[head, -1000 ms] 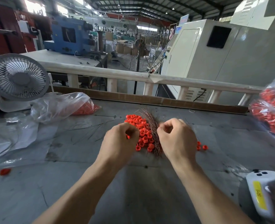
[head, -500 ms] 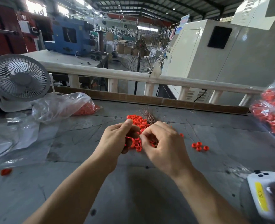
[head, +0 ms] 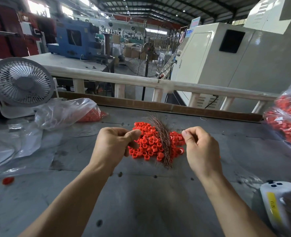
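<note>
Orange caps (head: 147,144) heaped; copper wires (head: 162,139) bundled, lying across heap.

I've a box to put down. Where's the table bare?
Bare: the near table from the red caps to the front edge, around the arms, and the patch between caps and right bag. Crowded: left, with fan, left bag and plastic sheet; near right, the white device.

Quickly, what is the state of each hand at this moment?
Left hand: fingers curled, thumb on forefinger; contents hidden, cannot tell.
Right hand: thumb and forefinger pinched; anything held is too fine to tell.
</note>
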### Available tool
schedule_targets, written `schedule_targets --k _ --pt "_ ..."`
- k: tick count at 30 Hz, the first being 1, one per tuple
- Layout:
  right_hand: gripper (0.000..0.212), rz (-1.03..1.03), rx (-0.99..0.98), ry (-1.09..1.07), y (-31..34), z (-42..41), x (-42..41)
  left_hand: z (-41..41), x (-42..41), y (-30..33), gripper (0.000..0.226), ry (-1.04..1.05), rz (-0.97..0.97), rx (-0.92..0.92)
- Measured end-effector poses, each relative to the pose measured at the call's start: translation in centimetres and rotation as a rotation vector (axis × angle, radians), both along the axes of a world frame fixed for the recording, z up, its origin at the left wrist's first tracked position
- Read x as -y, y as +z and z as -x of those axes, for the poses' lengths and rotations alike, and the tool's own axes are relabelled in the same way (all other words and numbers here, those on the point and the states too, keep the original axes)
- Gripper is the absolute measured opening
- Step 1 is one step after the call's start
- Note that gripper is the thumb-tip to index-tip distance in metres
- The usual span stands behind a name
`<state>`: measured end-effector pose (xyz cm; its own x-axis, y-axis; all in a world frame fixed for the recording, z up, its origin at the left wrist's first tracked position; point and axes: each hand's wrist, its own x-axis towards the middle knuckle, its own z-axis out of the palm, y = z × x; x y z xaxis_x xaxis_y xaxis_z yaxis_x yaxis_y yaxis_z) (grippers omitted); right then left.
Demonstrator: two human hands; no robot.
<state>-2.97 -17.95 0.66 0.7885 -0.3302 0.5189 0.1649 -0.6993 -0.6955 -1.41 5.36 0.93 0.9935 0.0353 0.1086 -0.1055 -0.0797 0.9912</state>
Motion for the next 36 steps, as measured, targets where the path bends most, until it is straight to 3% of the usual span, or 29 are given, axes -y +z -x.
schedule_targets --k 6,9,12,15,17,19,24,29,31,36 --pt "0.017 -0.002 -0.021 -0.099 0.1 0.0 0.7 0.0 0.1 0.0 0.035 0.008 -0.059 -0.028" --pt "0.010 0.144 -0.069 -0.237 0.5 0.2 0.4 0.0 0.4 -0.1 0.038 0.031 -0.079 -0.006" --pt "0.014 0.299 0.088 -0.297 1.5 0.9 -0.4 0.2 0.9 -0.1 0.037 0.055 -0.099 0.022" --pt "0.018 0.341 0.284 -0.026 2.3 1.5 -1.8 0.6 1.7 -0.1 0.031 0.024 -0.096 0.051" --pt "0.022 0.344 0.227 0.235 2.2 1.8 -3.0 0.8 2.3 0.0 0.030 -0.015 -0.080 0.066" --pt "0.029 0.358 0.095 0.363 1.9 2.1 -3.8 1.1 2.8 0.1 0.032 -0.061 -0.021 0.064" --pt "0.007 0.331 0.061 0.396 1.7 1.9 -3.4 1.3 3.1 0.3 0.031 -0.103 0.064 0.043" --pt "0.007 0.297 0.042 0.369 1.6 1.5 -2.8 0.8 2.2 0.5 0.029 -0.047 0.063 0.022" --pt "0.008 0.283 0.053 0.344 1.5 1.3 -2.5 0.6 1.5 0.4 0.032 0.036 -0.009 0.037" --pt "0.018 0.264 0.025 0.272 1.2 1.0 -1.9 0.2 0.3 -0.2 0.032 0.241 -0.577 0.102"
